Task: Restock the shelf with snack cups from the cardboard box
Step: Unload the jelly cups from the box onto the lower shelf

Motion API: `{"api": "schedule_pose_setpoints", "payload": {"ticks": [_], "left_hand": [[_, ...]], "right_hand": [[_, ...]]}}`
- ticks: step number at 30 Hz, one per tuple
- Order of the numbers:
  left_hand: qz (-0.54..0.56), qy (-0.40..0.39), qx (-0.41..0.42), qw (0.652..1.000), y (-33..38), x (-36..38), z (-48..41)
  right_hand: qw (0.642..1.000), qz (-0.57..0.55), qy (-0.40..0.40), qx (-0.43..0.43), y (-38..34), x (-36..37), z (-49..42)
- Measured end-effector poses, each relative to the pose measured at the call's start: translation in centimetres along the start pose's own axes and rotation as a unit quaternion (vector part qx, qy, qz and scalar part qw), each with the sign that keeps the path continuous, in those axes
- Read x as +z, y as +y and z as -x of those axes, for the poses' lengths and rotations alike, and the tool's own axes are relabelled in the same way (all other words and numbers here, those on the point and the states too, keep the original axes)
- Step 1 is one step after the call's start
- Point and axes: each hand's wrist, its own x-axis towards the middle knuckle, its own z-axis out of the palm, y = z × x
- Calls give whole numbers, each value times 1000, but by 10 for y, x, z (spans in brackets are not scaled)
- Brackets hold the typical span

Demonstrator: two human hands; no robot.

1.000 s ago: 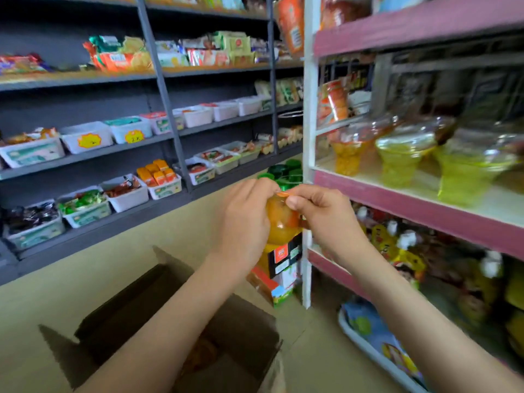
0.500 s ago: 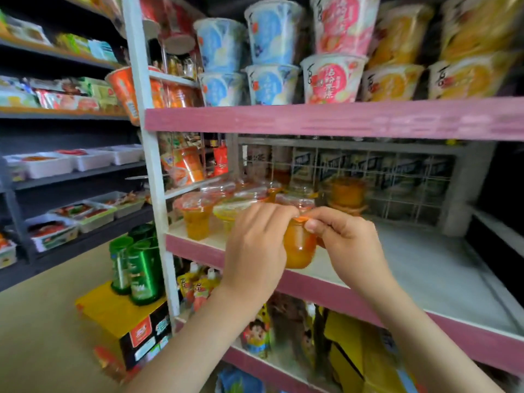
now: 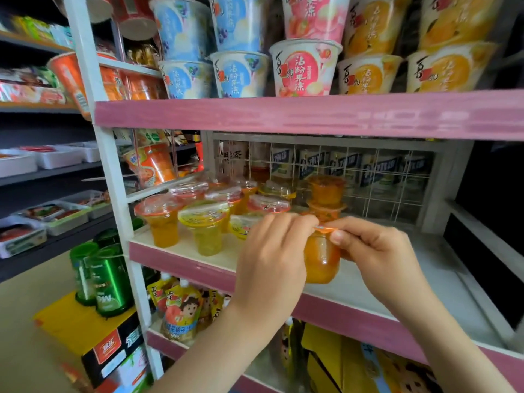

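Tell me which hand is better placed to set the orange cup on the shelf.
Probably the right hand: it pinches the orange cup at its rim on the side of the bare shelf. The left hand lies between that cup and the standing cups, which it could knock.

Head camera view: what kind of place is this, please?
Probably a small snack shop: a pink-edged shelf holds rows of sealed snack cups, printed dessert tubs stand above, and trays of packaged snacks fill racks at left.
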Motion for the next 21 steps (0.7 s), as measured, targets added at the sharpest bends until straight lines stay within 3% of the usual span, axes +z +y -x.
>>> {"api": "schedule_pose_setpoints", "payload": {"ticks": [5, 9, 12, 16, 21], "left_hand": [[20, -48, -133, 990, 12, 25, -22], [104, -131, -277, 946, 17, 57, -33], [115, -141, -328, 927, 18, 73, -40], [120, -164, -351, 914, 15, 85, -40], [111, -189, -354, 909, 12, 89, -40]], "right_hand": [[987, 109, 103, -57, 21, -12, -24], [963, 200, 151, -98, 53, -2, -47], [962, 218, 127, -102, 66, 5, -59], [978, 195, 21, -69, 78, 9, -69], [963, 250, -52, -83, 91, 10, -77]]}}
